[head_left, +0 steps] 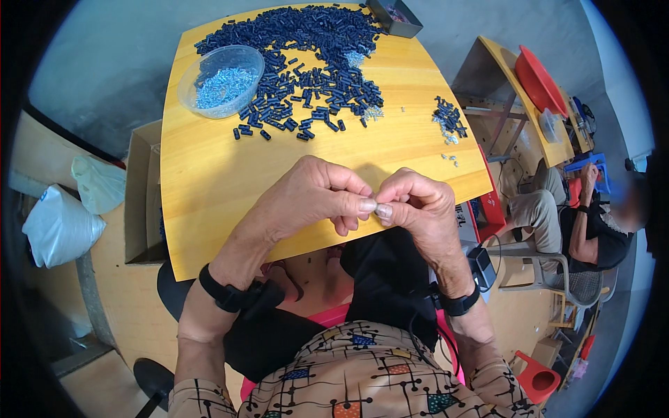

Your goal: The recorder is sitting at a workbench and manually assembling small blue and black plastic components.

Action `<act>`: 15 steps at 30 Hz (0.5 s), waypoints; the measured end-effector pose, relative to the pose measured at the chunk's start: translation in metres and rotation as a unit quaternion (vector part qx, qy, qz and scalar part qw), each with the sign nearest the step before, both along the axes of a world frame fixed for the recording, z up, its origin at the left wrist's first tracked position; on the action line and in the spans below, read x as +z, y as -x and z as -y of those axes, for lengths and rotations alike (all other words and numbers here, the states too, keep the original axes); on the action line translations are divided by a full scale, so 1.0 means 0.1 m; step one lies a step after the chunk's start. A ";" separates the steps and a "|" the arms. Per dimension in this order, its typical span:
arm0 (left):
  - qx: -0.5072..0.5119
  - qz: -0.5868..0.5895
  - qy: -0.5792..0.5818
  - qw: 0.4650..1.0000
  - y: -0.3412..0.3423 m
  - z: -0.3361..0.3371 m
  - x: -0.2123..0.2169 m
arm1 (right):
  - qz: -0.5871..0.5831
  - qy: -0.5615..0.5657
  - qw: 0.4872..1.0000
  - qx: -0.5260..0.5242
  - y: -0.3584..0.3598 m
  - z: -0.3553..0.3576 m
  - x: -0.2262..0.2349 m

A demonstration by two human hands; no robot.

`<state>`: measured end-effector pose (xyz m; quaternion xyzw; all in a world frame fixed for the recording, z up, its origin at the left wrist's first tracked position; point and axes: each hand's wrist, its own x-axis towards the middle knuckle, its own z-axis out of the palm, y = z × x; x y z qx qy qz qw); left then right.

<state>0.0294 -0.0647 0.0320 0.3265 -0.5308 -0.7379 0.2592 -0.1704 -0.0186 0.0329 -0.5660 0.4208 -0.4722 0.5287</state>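
Note:
My left hand (317, 191) and my right hand (418, 200) meet above the table's near edge, thumbs and forefingers pinched together. Whatever lies between the fingertips is too small and covered to name. Beyond them, a large heap of short black cylindrical pieces (286, 31) spreads over the yellow wooden table (230, 164). A clear round tub (187, 78) at the left holds small, shiny, pale blue pieces (226, 87). Little clusters of similar shiny pieces (374, 112) lie at the heap's right side. A smaller pile of black pieces (449, 118) sits near the right edge.
A dark open box (397, 21) stands at the far right corner. Left of the table are a cardboard box (143, 195) and a white sack (59, 226). To the right, a seated person (592, 230) is beside another table with a red basin (540, 82).

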 end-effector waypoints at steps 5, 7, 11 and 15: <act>0.004 -0.023 -0.041 0.999 0.00 0.00 0.00 | -0.087 -0.051 0.995 -0.025 0.10 0.29 0.14; 0.019 -0.019 -0.044 0.999 0.00 0.01 -0.02 | -0.156 -0.035 0.986 -0.043 0.17 0.53 0.13; 0.017 -0.026 -0.033 0.999 0.02 0.01 0.00 | -0.393 0.161 0.903 -0.063 0.27 0.93 0.00; 0.036 -0.026 -0.020 0.999 -0.02 -0.04 0.03 | -0.491 0.224 0.842 -0.009 0.13 1.14 0.00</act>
